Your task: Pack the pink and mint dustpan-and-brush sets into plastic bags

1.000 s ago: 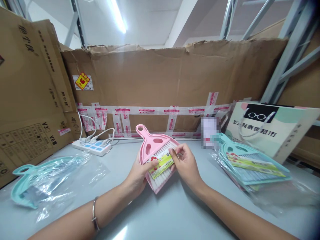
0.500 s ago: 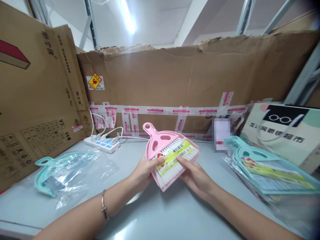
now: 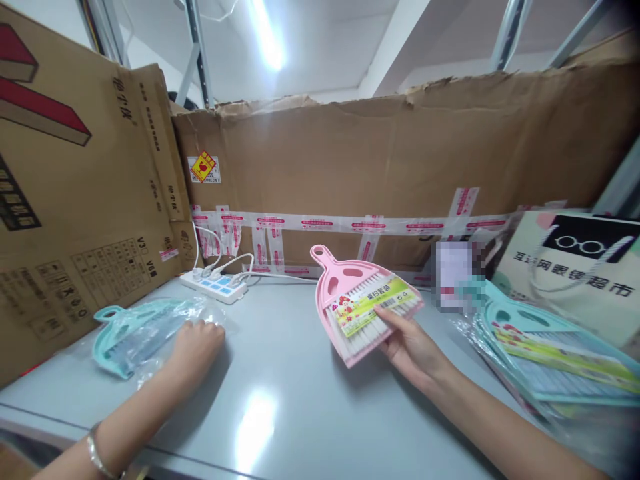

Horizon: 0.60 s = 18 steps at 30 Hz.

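Note:
My right hand (image 3: 411, 347) grips the lower edge of a pink dustpan (image 3: 350, 283) with a white brush and a green and yellow label tucked in it, held just above the grey table (image 3: 280, 400). My left hand (image 3: 195, 345) lies knuckles up on the clear plastic bag (image 3: 150, 333) that holds a teal dustpan set at the left; its fingers are curled onto the plastic.
A pile of bagged teal dustpan sets (image 3: 545, 347) lies at the right, before a paper shopping bag (image 3: 575, 267). A white power strip (image 3: 215, 287) with cables sits at the back. Taped cardboard walls (image 3: 380, 173) close in the back and left.
My left hand let go of the pink dustpan and moved left onto the bagged teal set. The right hand now holds the pink dustpan alone, slightly further right.

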Each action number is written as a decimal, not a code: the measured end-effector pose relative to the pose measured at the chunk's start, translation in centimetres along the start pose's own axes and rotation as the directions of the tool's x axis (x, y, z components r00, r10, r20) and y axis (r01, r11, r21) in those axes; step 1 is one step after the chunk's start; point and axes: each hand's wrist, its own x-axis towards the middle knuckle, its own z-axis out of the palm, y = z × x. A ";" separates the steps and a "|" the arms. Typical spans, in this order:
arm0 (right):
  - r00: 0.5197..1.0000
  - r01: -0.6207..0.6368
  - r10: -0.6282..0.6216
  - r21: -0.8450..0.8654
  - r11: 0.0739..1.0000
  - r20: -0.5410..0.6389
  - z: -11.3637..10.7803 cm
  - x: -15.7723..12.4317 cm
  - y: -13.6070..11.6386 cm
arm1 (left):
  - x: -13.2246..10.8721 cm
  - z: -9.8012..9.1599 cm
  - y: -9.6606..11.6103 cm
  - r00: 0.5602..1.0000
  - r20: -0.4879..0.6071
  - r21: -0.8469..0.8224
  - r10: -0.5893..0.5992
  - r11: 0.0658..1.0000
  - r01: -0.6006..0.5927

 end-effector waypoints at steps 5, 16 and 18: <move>0.996 0.083 -0.082 0.021 0.996 -0.025 -0.2 0.0 -1.5 | -0.7 -0.3 1.7 0.885 -0.292 0.017 0.364 0.927 -0.376; 0.982 0.174 -0.178 -0.074 0.982 -0.058 -2.1 1.8 -2.7 | -1.4 0.3 2.3 0.536 -0.506 -0.043 0.676 0.601 -0.798; 0.984 0.161 -0.165 -0.066 0.985 -0.068 -2.1 1.8 -2.7 | -0.7 1.1 1.6 0.598 -0.485 -0.085 0.638 0.646 -0.758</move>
